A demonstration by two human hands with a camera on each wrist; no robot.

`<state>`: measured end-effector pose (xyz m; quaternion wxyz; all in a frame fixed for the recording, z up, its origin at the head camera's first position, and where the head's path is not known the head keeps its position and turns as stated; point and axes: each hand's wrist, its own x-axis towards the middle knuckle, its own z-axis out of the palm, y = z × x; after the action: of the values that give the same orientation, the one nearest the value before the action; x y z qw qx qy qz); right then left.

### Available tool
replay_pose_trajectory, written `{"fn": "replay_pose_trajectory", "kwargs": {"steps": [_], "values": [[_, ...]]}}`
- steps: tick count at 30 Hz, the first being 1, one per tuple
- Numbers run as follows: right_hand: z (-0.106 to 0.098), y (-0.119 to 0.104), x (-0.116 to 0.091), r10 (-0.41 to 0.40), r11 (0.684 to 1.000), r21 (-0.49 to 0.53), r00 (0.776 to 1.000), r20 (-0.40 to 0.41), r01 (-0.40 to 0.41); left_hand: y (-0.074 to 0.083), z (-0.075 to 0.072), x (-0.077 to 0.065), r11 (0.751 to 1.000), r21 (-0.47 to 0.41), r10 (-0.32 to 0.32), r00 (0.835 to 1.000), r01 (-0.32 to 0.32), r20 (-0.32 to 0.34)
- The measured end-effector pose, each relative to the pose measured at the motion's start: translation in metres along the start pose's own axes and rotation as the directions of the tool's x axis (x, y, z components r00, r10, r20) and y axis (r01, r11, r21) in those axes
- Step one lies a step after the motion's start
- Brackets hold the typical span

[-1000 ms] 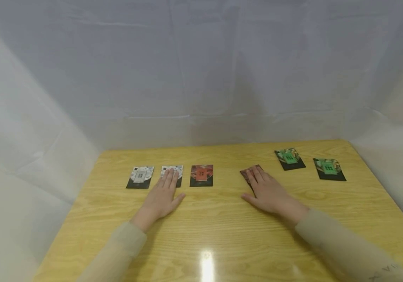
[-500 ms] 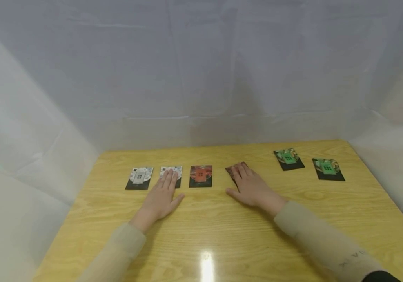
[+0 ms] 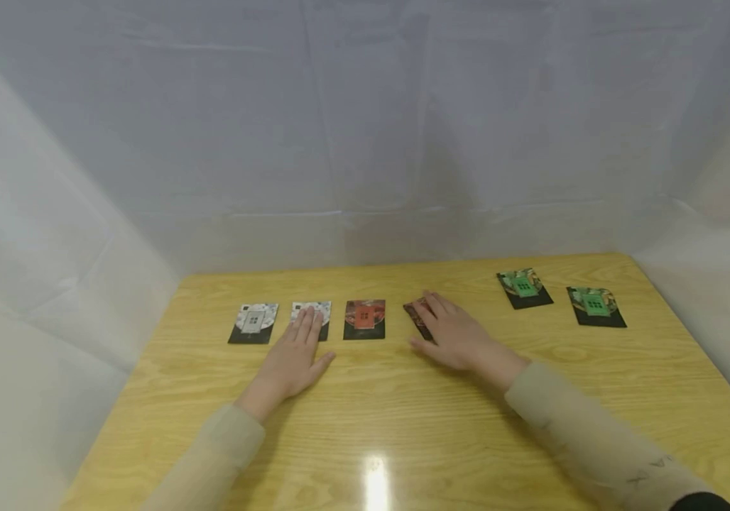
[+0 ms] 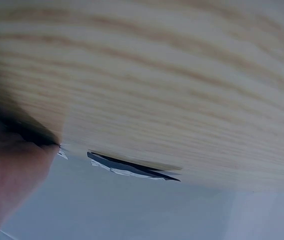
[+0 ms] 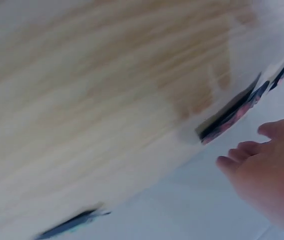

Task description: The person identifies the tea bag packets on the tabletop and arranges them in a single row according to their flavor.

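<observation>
Wooden table (image 3: pixel 365 411): yellowish grained top, with a bright glare (image 3: pixel 376 486) in its near part
Left sleeve (image 3: pixel 211 447): pale, coming in from the near left
Right sleeve (image 3: pixel 582 433): pale with dark marks, slanting in from the near right
Left hand (image 3: pixel 291 358): fingers straight and together, laid over the second white card (image 3: pixel 327 323), thumb spread to the right; nothing clasped
Right hand (image 3: pixel 461 341): fingers slightly bent over the tilted red card (image 3: pixel 417 316), covering its right part; the right wrist view shows a gap between fingers and card, so the grip is loose and holds nothing
First white card (image 3: pixel 253 323): flat at the far left of the row, just beside the second one
Straight red card (image 3: pixel 365 319): flat between the two hands, fully in sight, near the tilted one
Nearer green card (image 3: pixel 597 307): flat at the right, well apart from the right hand
Farther green card (image 3: pixel 524 287): slightly turned, near the table's far edge
White sheet (image 3: pixel 371 142): creased, hanging behind the table
</observation>
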<state>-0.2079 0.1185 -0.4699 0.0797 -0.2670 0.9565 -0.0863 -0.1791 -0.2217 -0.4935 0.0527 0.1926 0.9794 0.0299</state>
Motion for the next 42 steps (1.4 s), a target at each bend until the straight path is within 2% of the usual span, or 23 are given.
{"fn": "replay_pose_trajectory", "kwargs": {"steps": [5, 11, 19, 26, 31, 36, 42], "values": [[-0.001, 0.01, -0.005, -0.098, 0.995, -0.027, 0.995, -0.019, 0.098, -0.001, 0.001, 0.0, 1.0, -0.002, 0.004, 1.0, -0.004, -0.009], [0.001, 0.021, -0.009, -0.212, 0.976, -0.063, 0.977, -0.026, 0.21, -0.001, 0.002, 0.001, 1.0, -0.011, 0.01, 1.0, -0.01, -0.014], [0.005, 0.032, -0.012, -0.252, 0.963, -0.088, 0.967, 0.028, 0.254, 0.0, 0.002, 0.001, 1.0, -0.008, 0.011, 1.0, -0.011, -0.021], [0.011, 0.029, -0.014, -0.279, 0.958, -0.07, 0.96, -0.022, 0.277, 0.002, -0.001, 0.0, 1.0, -0.006, 0.005, 1.0, -0.005, -0.014], [0.015, 0.022, -0.014, -0.248, 0.966, -0.094, 0.968, -0.046, 0.243, 0.002, -0.001, 0.001, 1.0, -0.005, 0.006, 1.0, -0.006, -0.014], [0.019, 0.011, -0.01, -0.148, 0.983, -0.11, 0.989, -0.004, 0.147, 0.001, 0.0, 0.002, 1.0, 0.004, 0.009, 1.0, -0.009, -0.011], [0.021, -0.008, -0.003, -0.052, 0.99, -0.127, 0.998, 0.018, 0.054, 0.0, 0.001, 0.002, 1.0, 0.013, 0.007, 1.0, -0.006, -0.007]]}}
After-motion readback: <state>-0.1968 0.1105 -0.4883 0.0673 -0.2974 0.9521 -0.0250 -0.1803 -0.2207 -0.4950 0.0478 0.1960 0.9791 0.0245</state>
